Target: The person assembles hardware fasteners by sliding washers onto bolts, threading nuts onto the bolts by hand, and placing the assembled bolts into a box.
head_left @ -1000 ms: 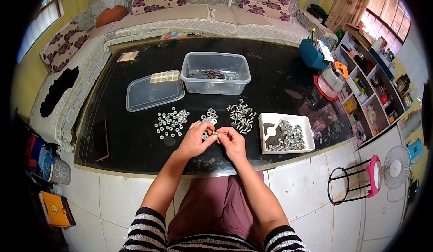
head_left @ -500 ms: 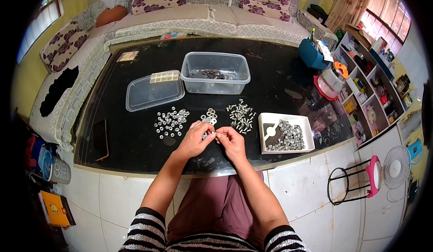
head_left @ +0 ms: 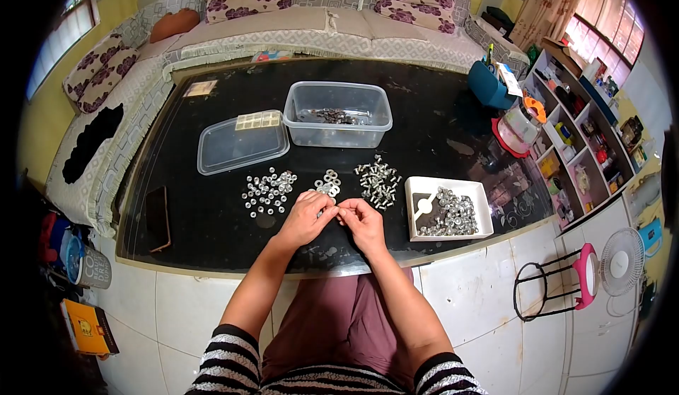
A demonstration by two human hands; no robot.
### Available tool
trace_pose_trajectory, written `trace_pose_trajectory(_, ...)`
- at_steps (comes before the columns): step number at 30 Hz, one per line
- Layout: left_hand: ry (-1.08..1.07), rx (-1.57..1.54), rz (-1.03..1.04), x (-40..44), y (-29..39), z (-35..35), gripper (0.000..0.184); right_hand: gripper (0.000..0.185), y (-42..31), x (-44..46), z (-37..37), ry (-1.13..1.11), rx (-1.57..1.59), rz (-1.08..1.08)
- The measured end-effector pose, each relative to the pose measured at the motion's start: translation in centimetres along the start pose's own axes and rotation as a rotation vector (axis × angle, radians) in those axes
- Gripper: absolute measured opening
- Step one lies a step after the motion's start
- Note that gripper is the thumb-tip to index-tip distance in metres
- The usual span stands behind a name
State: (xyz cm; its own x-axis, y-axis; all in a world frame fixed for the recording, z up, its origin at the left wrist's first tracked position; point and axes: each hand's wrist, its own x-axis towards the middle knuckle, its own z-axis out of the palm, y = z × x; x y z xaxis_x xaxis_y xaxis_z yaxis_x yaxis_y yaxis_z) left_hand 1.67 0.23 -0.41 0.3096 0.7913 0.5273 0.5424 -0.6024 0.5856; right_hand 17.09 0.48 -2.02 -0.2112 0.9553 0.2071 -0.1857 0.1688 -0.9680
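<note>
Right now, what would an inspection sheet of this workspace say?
Surface: black tabletop, glossy, with pale worn patches.
Work items: loose silver nut-like pieces, washers and screws in separate piles; white box holding metal parts.
Clutter: phone at left; clear tub, lid beside it.
Hands: left hand and right hand close together, fingertips pinched; anything held is too small to tell.
Cables: nothing seen on the tabletop.
Surroundings: sofa beyond the tabletop; pink stool and fan at right.

Sofa (head_left: 283, 25), patterned, far side, bearing floral cushions (head_left: 414, 0); cloth (head_left: 92, 142), black, on sofa's left stretch; phone (head_left: 158, 218), dark, lying flat; stool (head_left: 585, 277), pink-seated; fan (head_left: 621, 262), white, beside stool; box (head_left: 90, 329), orange, lower left
</note>
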Motion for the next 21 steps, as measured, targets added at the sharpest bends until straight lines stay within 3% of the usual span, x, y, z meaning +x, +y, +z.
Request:
trace_pose_trajectory(15,0.091,-0.058,-0.016,0.3,1.5,-0.6,0.012,0.008,0.0,0.0,0.0,0.006,0.027,0.009)
trace_pose_trajectory(21,0.031,-0.008,0.012,0.1,0.2,-0.1,0.014,0.009,0.0,0.0,0.0,0.001,0.015,0.016)
